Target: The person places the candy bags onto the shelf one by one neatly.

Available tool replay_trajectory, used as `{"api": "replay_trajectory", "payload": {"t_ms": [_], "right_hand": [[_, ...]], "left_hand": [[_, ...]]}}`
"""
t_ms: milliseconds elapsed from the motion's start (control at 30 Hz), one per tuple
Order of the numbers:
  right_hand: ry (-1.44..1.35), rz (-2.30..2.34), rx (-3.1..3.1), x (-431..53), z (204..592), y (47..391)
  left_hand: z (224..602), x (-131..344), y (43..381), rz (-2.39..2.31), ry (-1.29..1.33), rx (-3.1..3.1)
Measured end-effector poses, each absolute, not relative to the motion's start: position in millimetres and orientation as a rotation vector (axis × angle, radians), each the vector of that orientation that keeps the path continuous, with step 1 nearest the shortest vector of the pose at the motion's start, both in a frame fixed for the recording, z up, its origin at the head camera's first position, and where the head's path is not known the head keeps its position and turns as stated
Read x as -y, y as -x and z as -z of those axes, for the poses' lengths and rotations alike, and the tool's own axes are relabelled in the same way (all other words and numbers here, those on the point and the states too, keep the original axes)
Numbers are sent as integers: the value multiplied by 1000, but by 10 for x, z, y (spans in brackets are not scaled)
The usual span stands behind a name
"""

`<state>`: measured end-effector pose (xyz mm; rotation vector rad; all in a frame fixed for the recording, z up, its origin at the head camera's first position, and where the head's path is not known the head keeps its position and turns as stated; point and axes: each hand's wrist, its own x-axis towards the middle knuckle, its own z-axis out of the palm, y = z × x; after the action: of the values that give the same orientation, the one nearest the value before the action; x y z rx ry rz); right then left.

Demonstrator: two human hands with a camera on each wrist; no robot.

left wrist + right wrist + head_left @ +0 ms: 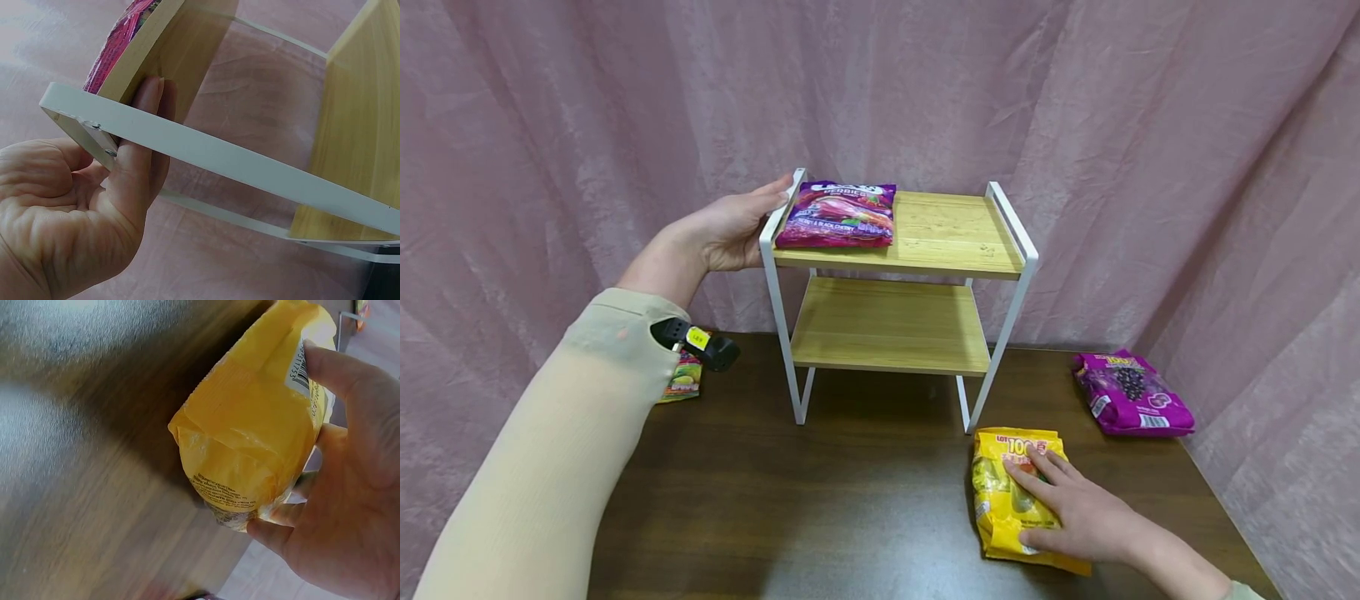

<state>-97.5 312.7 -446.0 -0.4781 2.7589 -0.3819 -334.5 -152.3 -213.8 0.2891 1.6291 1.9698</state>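
A small two-tier shelf (887, 323) with wooden boards and a white metal frame stands against the curtain. My left hand (733, 225) grips its upper left side; in the left wrist view, fingers (134, 162) reach round the white frame bar (206, 150) and under the top board. On that board, at the left, lies a purple-pink candy bag (838, 218). My right hand (1078, 512) holds a yellow candy bag (1015, 492) near the shelf's front right foot. The right wrist view shows the thumb (337, 369) at the bag's barcode and other fingertips along its opposite side.
A purple candy bag with grapes printed on it (1131, 393) lies at the right of the dark wooden table (820, 508). Partly behind the left sleeve is a colourful packet (683, 379). Pink curtains (925, 92) hang behind and to the right.
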Motion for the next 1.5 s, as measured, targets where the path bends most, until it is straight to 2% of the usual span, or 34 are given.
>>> {"api": "replay_trajectory", "payload": {"t_ms": [1500], "right_hand": [[483, 355, -2772, -2492, 4527, 995]], "left_hand": [[2156, 1520, 3380, -1976, -252, -1636]]}}
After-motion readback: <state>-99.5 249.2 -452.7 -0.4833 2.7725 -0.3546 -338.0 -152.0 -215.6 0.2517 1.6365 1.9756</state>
